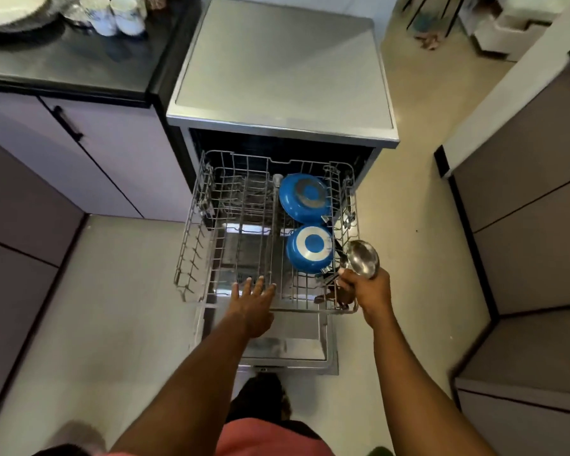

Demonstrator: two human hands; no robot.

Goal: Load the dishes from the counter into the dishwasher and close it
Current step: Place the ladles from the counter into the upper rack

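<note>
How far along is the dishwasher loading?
Done: two blue pans sit in the pulled-out rack. In hand: the right hand grips a steel bowl at the rack's right edge; the left hand is open at its front. Left: plates and cups on the counter; the door is open.

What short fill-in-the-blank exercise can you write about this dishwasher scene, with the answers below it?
1. The pulled-out rack holds ____ blue pans.
2. The right hand grips a steel ladle; the left hand holds ____.
3. The cups stand on the black ____.
Missing words: two; nothing; counter.
</note>
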